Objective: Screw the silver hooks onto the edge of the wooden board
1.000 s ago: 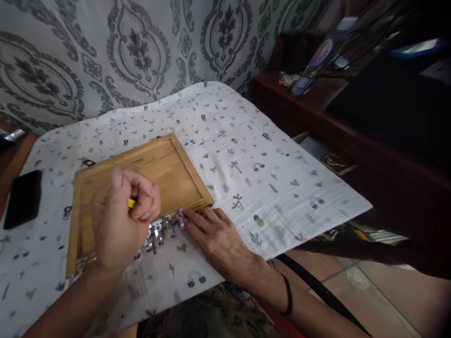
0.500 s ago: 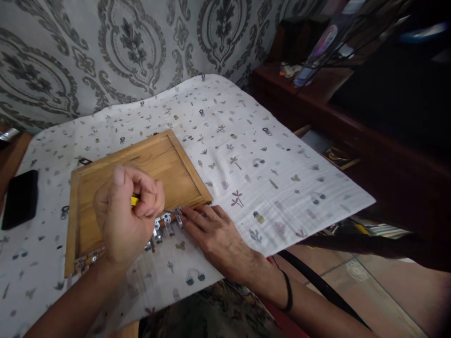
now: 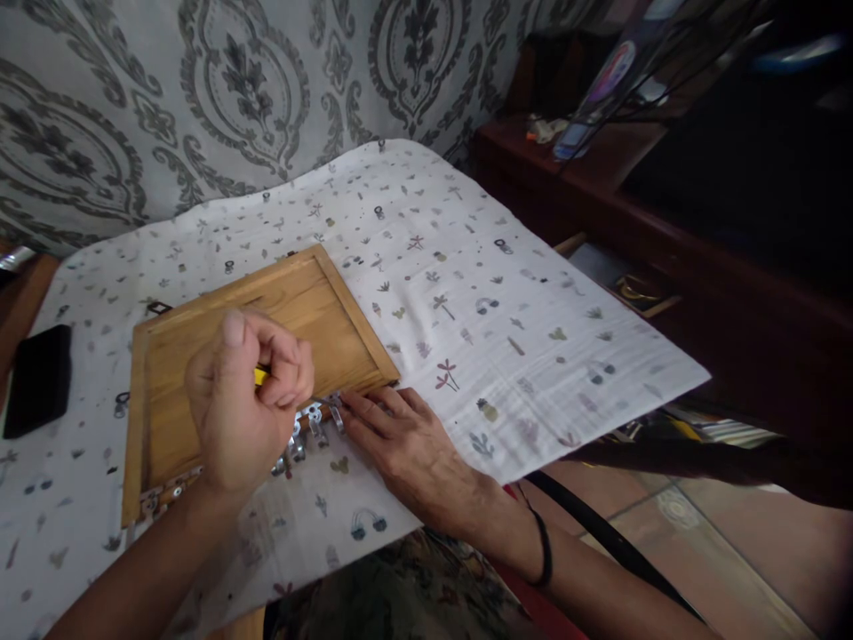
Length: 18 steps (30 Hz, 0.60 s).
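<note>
My left hand (image 3: 243,400) is closed around the yellow handle of a screwdriver (image 3: 262,376), above a wooden framed panel (image 3: 333,311). The thin shaft slants right toward the panel's near edge, where a row of small metal hooks (image 3: 314,425) hangs over. At the right end of that row, the fingertips of my right hand (image 3: 406,449) press against a metal hook (image 3: 337,415) and the frame's edge. Its thumb is mostly hidden. More metal plates (image 3: 163,498) show at the near left edge, partly behind my left wrist.
A white patterned cloth (image 3: 466,267) covers the table. A black phone (image 3: 38,380) lies at the left. To the right stands dark wooden furniture (image 3: 520,169) with a plastic bottle (image 3: 593,107) and a partly open drawer (image 3: 633,284). A patterned curtain (image 3: 267,80) hangs behind.
My left hand has shifted slightly to the right and turned a little with the screwdriver. My right hand stays at the same hook. The view has moved a touch.
</note>
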### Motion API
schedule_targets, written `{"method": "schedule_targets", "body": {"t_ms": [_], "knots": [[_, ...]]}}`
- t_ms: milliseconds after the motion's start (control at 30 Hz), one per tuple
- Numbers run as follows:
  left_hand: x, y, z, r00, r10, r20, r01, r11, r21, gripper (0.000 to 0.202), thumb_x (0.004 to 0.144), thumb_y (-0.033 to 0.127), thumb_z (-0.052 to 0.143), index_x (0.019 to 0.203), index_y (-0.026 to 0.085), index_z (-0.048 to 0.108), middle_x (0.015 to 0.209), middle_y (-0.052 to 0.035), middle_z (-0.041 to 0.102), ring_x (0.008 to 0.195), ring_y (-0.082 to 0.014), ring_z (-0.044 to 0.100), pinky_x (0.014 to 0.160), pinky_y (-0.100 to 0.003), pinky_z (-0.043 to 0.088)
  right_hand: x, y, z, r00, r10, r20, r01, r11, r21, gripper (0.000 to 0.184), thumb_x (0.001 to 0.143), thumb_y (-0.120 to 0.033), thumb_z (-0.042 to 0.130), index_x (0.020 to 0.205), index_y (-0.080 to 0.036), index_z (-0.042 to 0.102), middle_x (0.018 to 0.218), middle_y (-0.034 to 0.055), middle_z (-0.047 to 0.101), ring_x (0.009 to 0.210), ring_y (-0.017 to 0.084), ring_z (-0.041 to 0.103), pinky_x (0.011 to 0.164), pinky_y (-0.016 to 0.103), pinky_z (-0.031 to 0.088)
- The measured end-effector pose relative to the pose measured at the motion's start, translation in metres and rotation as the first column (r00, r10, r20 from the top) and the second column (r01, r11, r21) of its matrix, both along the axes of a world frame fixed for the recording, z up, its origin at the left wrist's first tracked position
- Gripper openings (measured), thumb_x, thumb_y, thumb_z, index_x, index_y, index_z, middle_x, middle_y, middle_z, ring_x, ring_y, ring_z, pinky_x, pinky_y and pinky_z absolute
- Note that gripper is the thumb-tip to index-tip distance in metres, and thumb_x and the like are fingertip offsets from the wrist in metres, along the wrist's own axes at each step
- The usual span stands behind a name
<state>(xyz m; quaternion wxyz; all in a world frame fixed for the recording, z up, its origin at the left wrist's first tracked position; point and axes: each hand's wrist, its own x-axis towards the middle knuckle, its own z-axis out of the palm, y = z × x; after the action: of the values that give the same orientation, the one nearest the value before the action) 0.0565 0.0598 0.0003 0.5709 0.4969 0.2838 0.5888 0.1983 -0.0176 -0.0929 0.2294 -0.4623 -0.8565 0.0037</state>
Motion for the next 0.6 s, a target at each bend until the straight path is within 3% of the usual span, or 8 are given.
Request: {"method": "schedule_targets", "body": {"t_ms": [233, 367, 467, 600], "knots": [[-0.001, 0.004, 0.003, 0.995, -0.072, -0.068, 0.072, 0.997, -0.014, 0.036, 0.093, 0.035, 0.071, 0.063, 0.018, 0.063, 0.042, 0.0071, 0.026, 0.038, -0.0074, 0.025, 0.040, -0.020, 0.023, 0.001, -0.001, -0.002, 1.000, -0.004, -0.007, 0.004, 1.000, 0.014, 0.028, 0.103, -0.014, 0.053, 0.128, -0.015, 0.065, 0.140, 0.0097, 0.068, 0.110, 0.026, 0.057, 0.085, 0.041, 0.044], [-0.005, 0.010, 0.006, 0.968, -0.170, -0.184, 0.158, 0.984, -0.081, 0.020, 0.093, 0.036, 0.070, 0.080, 0.022, 0.067, 0.048, 0.0039, 0.045, 0.044, -0.0115, 0.038, 0.045, -0.024, 0.034, 0.000, 0.000, 0.000, 1.000, -0.003, -0.012, 0.003, 1.000, 0.007, 0.028, 0.104, -0.014, 0.051, 0.128, -0.014, 0.065, 0.138, 0.0100, 0.069, 0.109, 0.026, 0.057, 0.085, 0.040, 0.043], [-0.010, 0.009, 0.007, 0.938, -0.143, -0.315, 0.135, 0.990, -0.045, 0.023, 0.093, 0.046, 0.070, 0.092, 0.023, 0.066, 0.061, 0.0002, 0.059, 0.056, -0.0164, 0.052, 0.057, -0.029, 0.046, 0.000, 0.000, 0.000, 1.000, -0.006, -0.011, 0.007, 1.000, 0.010, 0.029, 0.104, -0.015, 0.051, 0.130, -0.013, 0.065, 0.139, 0.0106, 0.068, 0.110, 0.026, 0.057, 0.085, 0.040, 0.043], [-0.011, 0.002, 0.009, 0.923, -0.087, -0.375, 0.101, 0.995, 0.019, 0.019, 0.097, 0.042, 0.068, 0.098, 0.024, 0.064, 0.064, 0.0018, 0.056, 0.061, -0.0162, 0.054, 0.065, -0.032, 0.050, -0.001, 0.000, -0.002, 1.000, -0.002, -0.009, 0.002, 1.000, 0.007, 0.030, 0.104, -0.015, 0.054, 0.132, -0.013, 0.063, 0.140, 0.0104, 0.067, 0.110, 0.026, 0.057, 0.085, 0.041, 0.044]]}}
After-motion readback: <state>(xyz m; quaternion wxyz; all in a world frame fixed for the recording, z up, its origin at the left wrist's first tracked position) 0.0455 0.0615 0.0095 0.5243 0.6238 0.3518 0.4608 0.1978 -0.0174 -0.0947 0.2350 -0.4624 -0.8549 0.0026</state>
